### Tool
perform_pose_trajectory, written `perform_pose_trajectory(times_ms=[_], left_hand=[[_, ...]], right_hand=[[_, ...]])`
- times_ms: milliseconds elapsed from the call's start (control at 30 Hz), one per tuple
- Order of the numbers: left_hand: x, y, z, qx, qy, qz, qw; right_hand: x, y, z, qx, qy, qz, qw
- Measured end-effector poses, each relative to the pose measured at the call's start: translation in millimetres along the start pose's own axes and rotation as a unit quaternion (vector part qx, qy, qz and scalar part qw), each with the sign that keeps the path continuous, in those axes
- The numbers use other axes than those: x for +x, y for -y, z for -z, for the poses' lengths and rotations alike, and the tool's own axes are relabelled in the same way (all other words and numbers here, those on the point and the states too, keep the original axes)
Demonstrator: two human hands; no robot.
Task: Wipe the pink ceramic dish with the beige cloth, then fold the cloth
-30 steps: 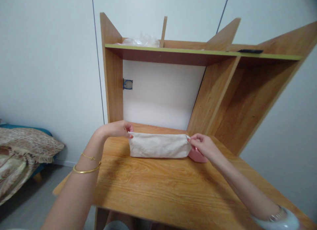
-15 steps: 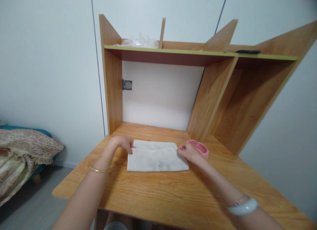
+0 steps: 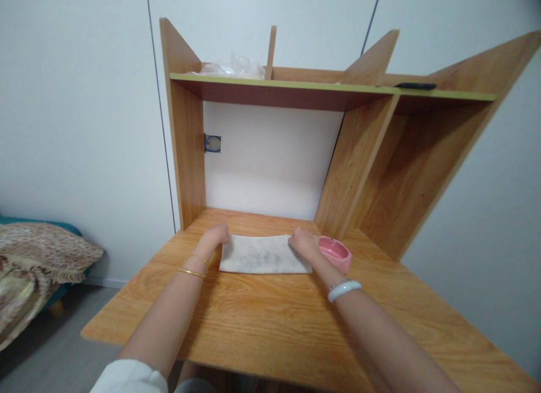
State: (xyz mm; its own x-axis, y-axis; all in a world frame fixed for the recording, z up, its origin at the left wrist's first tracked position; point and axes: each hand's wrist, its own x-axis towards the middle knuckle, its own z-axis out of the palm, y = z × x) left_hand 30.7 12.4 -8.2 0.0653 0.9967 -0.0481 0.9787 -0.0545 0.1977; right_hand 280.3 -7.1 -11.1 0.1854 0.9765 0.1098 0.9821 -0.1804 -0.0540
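A folded off-white cloth (image 3: pixel 265 255) with grey smudges lies on the wooden desk (image 3: pixel 262 319). My left hand (image 3: pixel 216 234) is closed at its far left corner, and the fingertips are partly hidden behind the hand. At the far right corner, my right hand (image 3: pixel 303 242) pinches the edge of the same cloth. Between the two hands the far edge runs nearly straight. Just right of my right hand stands a pink octagonal dish (image 3: pixel 345 263), apart from the cloth and partly covered by my forearm.
Wooden shelving (image 3: pixel 188 150) rises from the desk's back edge. A clear plastic bag (image 3: pixel 234 67) and a flat black object (image 3: pixel 416 86) lie on its upper shelf. An open wall socket box (image 3: pixel 212 144) shows at the back left. A patterned blanket (image 3: pixel 42 252) covers furniture at left.
Both hands have moved away from me, carrying the cloth's upper layer to the far edge. The cloth now looks narrower from front to back, and the layer behind is covered.
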Motion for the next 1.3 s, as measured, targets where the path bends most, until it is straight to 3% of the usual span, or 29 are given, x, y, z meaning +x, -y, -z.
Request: perform_pose_trajectory(times_ms=[233, 467, 667, 800, 1067, 1167, 1300], left_hand=[[-12.7, 0.5, -14.1, -0.033, -0.097, 0.035, 0.994], [-5.8, 18.7, -26.9, -0.095, -0.125, 0.044, 0.987], [-12.7, 27.4, -29.2, -0.121, -0.152, 0.051, 0.980], [-20.0, 22.7, -28.8, -0.133, -0.133, 0.020, 0.982], [-22.4, 23.5, -30.1, -0.150, -0.121, -0.019, 0.981], [-22.5, 20.0, -29.6, -0.197, -0.130, -0.075, 0.969], [-27.9, 4.0, -29.1, -0.265, -0.043, -0.205, 0.941]], right_hand=[[-21.3, 6.4, 1.0, 0.051, -0.033, 0.018, 0.998], [-48.3, -21.7, 12.1, -0.007, 0.061, 0.024, 0.998], [-61.9, -36.5, -4.0, -0.018, 0.056, 0.007, 0.998], [-58.9, -41.4, -9.4, 0.005, 0.071, 0.018, 0.997], [-51.6, -50.9, -15.3, 0.091, 0.168, 0.047, 0.981], [-49.1, -50.9, -17.9, 0.120, 0.160, 0.040, 0.979], [-43.0, -47.8, -10.1, 0.136, 0.128, 0.025, 0.982]])
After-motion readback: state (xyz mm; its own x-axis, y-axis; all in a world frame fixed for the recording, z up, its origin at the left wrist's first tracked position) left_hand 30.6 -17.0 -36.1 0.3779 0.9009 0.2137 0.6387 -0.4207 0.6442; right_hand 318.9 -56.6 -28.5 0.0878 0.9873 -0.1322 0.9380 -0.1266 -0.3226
